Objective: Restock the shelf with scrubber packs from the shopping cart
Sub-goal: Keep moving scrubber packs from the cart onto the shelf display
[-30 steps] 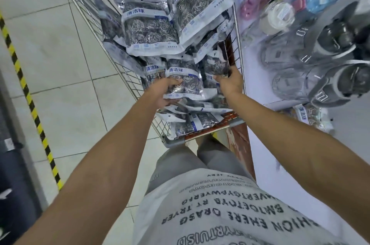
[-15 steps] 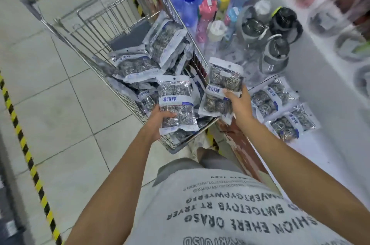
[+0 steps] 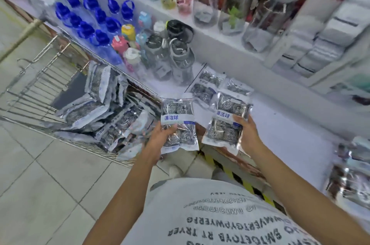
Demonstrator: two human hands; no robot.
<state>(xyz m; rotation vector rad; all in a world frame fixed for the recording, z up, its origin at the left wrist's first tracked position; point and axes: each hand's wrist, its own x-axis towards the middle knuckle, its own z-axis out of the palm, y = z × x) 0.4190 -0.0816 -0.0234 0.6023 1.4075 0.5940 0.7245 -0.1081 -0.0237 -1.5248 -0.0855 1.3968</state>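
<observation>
Left hand (image 3: 160, 136): your fingers grip a clear plastic scrubber pack with a blue-lettered white band (image 3: 178, 122), held over the gap between wire shopping cart (image 3: 40, 92) and white shelf (image 3: 280, 124).
Right hand (image 3: 247, 134): grips a second like pack (image 3: 226, 122) above the shelf's front edge.
Risk, slip: glossy film held low could slide free to the floor.
Risk, placement: crowding the packs already lying on the shelf (image 3: 208, 88) may push them toward the grey-lidded bottles (image 3: 176, 58).
</observation>
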